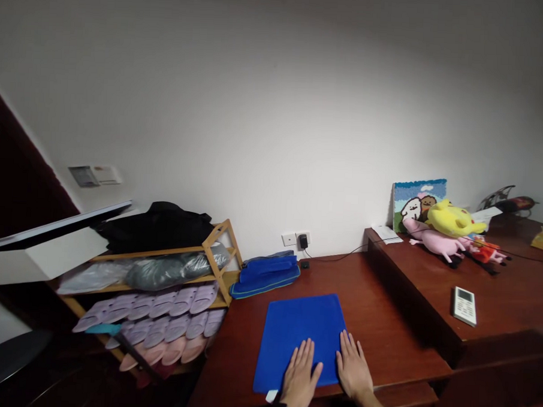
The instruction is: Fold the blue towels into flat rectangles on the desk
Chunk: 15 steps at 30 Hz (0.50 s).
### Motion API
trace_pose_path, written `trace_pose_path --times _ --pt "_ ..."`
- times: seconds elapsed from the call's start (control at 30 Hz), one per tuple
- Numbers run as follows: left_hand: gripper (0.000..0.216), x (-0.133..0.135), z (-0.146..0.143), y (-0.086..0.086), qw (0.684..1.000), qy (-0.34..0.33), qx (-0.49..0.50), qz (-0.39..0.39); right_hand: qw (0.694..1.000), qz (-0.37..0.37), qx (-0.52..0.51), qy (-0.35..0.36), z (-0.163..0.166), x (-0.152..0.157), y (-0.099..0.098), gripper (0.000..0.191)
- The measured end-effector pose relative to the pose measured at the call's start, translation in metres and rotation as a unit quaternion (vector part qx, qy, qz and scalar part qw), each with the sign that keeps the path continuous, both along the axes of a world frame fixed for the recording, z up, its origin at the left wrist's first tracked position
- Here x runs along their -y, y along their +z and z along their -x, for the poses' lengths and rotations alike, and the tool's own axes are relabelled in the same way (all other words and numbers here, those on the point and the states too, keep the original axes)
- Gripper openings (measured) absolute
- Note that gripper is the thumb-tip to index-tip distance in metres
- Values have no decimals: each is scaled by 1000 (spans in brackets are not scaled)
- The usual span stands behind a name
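Observation:
A flat blue cloth [299,328] lies spread on the dark wooden platform [379,316], near its front edge. My left hand [300,376] rests flat on the near part of the cloth, fingers stretched out and together. My right hand [352,368] lies flat on the cloth's near right corner, partly on the wood, fingers also extended. Neither hand holds anything. A dark watch shows on my left wrist.
Folded blue cloths [266,273] sit by the wall socket [296,238]. A wooden shoe rack [159,294] with several pink slippers stands to the left. On the raised step at right lie plush toys [450,232], a picture [419,201] and a white remote [464,305].

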<state>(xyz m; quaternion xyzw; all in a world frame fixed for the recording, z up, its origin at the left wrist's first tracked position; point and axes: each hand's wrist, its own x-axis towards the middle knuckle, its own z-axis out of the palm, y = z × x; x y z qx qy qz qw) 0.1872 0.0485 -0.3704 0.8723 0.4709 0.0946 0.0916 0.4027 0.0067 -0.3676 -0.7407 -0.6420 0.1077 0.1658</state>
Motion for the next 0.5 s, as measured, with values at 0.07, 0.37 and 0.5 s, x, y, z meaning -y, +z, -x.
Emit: trace_pose_path --times 0.07,0.37,0.5 --pt "70 -4 46 1 999 50 -10 -1 1000 9 -1 -5 1 0 2 65" --pt "63 -26 189 6 979 194 55 -15 1000 19 14 -7 1 4 -1 69" --pt "60 -20 185 6 977 185 68 -78 999 25 32 0 1 3 -4 70"
